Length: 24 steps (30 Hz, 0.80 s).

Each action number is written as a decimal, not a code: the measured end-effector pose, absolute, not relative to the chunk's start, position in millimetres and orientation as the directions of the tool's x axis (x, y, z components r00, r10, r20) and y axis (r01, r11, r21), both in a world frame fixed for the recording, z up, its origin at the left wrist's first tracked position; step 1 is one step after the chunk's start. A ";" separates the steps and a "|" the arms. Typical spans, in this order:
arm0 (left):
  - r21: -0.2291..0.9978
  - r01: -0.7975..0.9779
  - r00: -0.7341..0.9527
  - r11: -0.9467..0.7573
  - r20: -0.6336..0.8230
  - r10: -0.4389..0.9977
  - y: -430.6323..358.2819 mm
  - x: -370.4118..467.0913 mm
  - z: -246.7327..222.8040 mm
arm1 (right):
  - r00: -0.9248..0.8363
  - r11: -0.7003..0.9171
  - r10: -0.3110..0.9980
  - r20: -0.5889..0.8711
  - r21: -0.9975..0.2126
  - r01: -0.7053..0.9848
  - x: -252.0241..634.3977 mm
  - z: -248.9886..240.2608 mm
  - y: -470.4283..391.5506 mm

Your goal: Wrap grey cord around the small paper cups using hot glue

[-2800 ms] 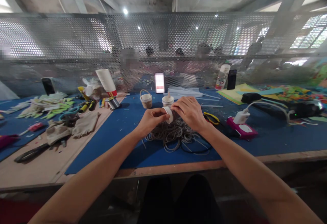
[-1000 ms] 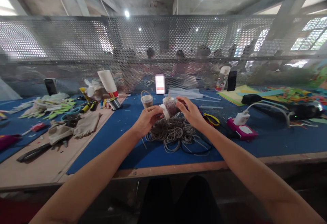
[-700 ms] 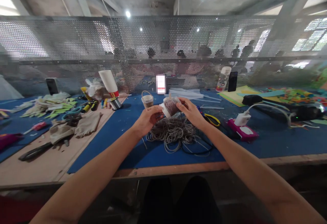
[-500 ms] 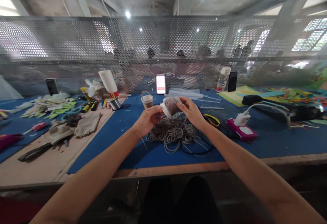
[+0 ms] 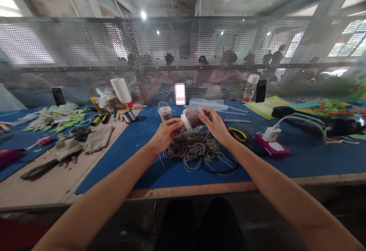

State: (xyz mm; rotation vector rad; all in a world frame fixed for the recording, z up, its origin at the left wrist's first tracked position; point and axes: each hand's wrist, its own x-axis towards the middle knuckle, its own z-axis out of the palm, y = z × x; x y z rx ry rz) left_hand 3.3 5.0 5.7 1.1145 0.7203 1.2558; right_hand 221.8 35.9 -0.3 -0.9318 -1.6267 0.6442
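Observation:
A white paper cup (image 5: 193, 118), wound with grey-brown cord, lies on its side in the air between my hands, its white rim end towards the left. My right hand (image 5: 214, 126) grips the cup's right end with thumb and fingers. At the rim, my left hand (image 5: 167, 133) is closed in a pinch; whether it also holds a strand of cord is too small to tell. Below them a tangled heap of grey cord (image 5: 197, 148) covers part of the blue table mat (image 5: 122, 163). Just behind my left hand stands a small cord-wrapped basket (image 5: 165, 113) with a handle.
Yellow-handled pliers (image 5: 238, 134) and a magenta box with a white charger (image 5: 271, 133) lie to the right. Leftwards are gloves (image 5: 98, 140), scissors (image 5: 80, 126) and a leaning stack of paper cups (image 5: 121, 90). A lit phone (image 5: 180, 94) stands before the perforated metal screen (image 5: 183, 41).
The cup has turned slightly between my hands, with its white rim end shifted a little. Both hands stay in nearly the same place and keep their grip.

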 end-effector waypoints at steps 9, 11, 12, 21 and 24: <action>0.913 -0.409 0.191 -0.014 0.100 0.976 7.8 2.6 4.8 | -0.144 0.537 0.843 0.518 -0.803 0.259 221.0 3.4 30.7; 0.906 -0.423 0.181 -0.005 0.090 0.979 8.1 2.7 5.1 | -0.155 0.535 0.845 0.512 -0.805 0.259 220.6 4.5 29.1; 0.903 -0.430 0.179 -0.003 0.089 0.980 8.0 2.8 5.3 | -0.158 0.531 0.848 0.507 -0.805 0.264 220.5 5.0 28.1; 0.898 -0.439 0.198 0.023 0.072 0.978 8.7 1.9 4.4 | -0.125 0.487 0.869 0.479 -0.780 0.393 221.4 6.1 26.5; 0.899 -0.437 0.191 0.031 0.059 0.980 9.2 1.0 3.1 | -0.124 0.473 0.875 0.468 -0.775 0.419 221.3 6.5 26.0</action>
